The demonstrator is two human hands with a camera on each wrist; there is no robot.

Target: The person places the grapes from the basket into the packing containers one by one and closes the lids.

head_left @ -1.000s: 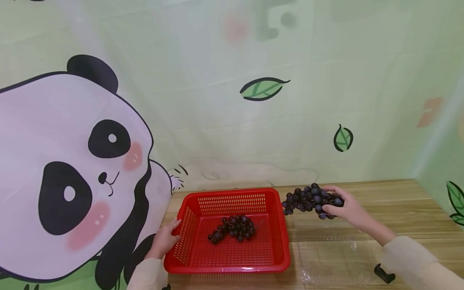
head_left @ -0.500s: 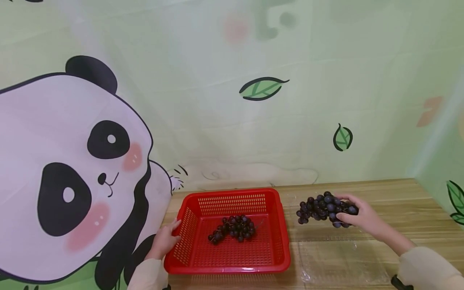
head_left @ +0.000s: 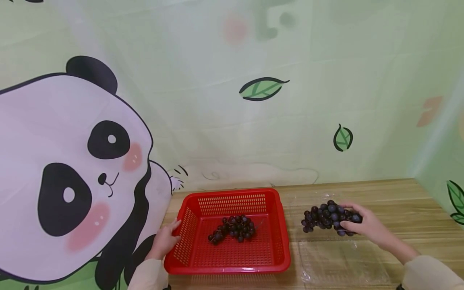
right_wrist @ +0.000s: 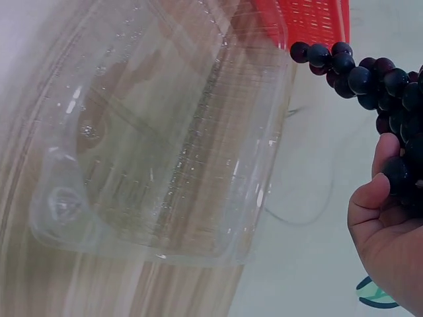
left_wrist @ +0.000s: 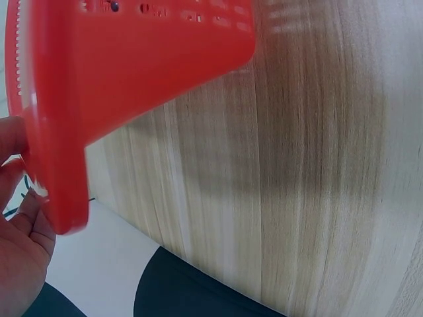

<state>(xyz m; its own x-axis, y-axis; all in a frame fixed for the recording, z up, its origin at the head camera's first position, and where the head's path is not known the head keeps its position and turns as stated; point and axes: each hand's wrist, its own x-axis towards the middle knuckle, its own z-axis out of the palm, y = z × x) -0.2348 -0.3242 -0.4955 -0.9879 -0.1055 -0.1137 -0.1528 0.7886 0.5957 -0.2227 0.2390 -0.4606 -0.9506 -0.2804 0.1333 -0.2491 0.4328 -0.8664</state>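
A bunch of dark purple grapes [head_left: 324,217] is held by its right end in my right hand [head_left: 366,225], fingers and thumb around the grapes. The bunch hangs over a clear plastic container [head_left: 340,262], which is seen unfilled in the right wrist view. In the red plastic basket [head_left: 239,269] to the left lies another bunch of grapes [head_left: 237,228]. My left hand [head_left: 164,241] grips the basket's left rim, with fingers on both sides of the rim in the left wrist view.
The basket and the container stand side by side on a wood-grain table [head_left: 402,201]. Behind the table hangs a pale green backdrop [head_left: 217,121] printed with a panda and leaves. Another backdrop panel borders the right end.
My right hand has carried the grape bunch right and down, from beside the basket's right rim to over the clear container. The left hand and the basket have stayed put.
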